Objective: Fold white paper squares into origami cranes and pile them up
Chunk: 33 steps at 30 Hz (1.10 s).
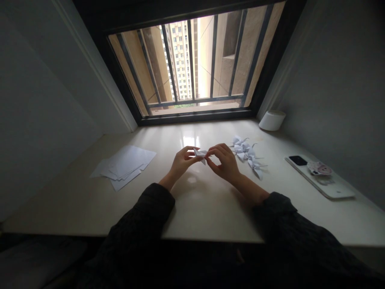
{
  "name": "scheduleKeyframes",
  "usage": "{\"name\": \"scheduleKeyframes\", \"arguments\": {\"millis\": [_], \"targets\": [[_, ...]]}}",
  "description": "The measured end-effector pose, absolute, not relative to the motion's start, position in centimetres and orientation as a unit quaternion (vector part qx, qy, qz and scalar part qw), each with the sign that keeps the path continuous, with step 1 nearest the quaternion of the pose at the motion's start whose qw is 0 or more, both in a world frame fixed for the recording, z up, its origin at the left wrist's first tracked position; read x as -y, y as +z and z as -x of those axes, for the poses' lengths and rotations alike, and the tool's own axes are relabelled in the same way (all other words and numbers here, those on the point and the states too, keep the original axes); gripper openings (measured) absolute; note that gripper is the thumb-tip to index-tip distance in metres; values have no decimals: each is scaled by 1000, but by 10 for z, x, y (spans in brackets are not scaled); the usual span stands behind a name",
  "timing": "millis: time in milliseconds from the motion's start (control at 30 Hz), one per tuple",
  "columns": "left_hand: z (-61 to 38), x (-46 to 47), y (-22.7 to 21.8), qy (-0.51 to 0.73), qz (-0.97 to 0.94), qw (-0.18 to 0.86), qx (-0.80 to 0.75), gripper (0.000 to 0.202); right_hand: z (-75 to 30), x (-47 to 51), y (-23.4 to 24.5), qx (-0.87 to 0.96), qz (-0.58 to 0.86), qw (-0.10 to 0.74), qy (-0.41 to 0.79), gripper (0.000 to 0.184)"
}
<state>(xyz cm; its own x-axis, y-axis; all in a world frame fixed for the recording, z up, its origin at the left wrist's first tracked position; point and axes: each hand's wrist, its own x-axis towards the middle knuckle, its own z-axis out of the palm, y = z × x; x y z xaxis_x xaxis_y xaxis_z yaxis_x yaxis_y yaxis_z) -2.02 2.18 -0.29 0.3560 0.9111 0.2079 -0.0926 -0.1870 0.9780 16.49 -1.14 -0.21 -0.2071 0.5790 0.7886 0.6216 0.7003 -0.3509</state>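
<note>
While daylight pours through the barred window point(195, 64) at the far side, both hands meet over the middle of the pale tabletop point(207, 218), and between them sits one small folded paper piece point(199, 153)! Left hand point(181, 162): thumb and fingers pinched narrow on the paper's left side. Right hand point(224, 162): fingertips closed on its right side, close to the left's. It's a fingertip grip on both flanks, presumably because the piece is so small and thin that a fuller grasp would crush its creases.

Over to the left, a loose, fanned stack of white sheets point(124, 162), likely set there to be within easy reach yet clear of the wrists. Just beyond the right hand, a cluster of paper cranes point(243, 150), grouped together perhaps to keep their thin points out of the way. Farther right, a phone point(337, 188) lies camera side up, well apart from the paper.

Containers? One candidate: the white cylinder point(272, 121) in the far right corner. Cup or roll, I can't tell, nor can I see inside.
</note>
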Motion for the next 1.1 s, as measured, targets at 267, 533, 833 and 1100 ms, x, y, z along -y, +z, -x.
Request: {"name": "scheduleKeyframes", "arguments": {"millis": [267,533,833,1100], "targets": [[11,-10,-5,435,-619,585,-293,37,-169,10,-7,794,395,450,-108,20],[9,-8,-3,425,-627,584,-293,33,-171,11,-7,791,388,452,-140,23],[8,-6,-4,424,-630,584,-286,34,-170,11,-9,784,402,456,-122,12],[12,-9,-3,421,-650,556,-302,37,-171,10,-5,784,401,468,-74,16]]}}
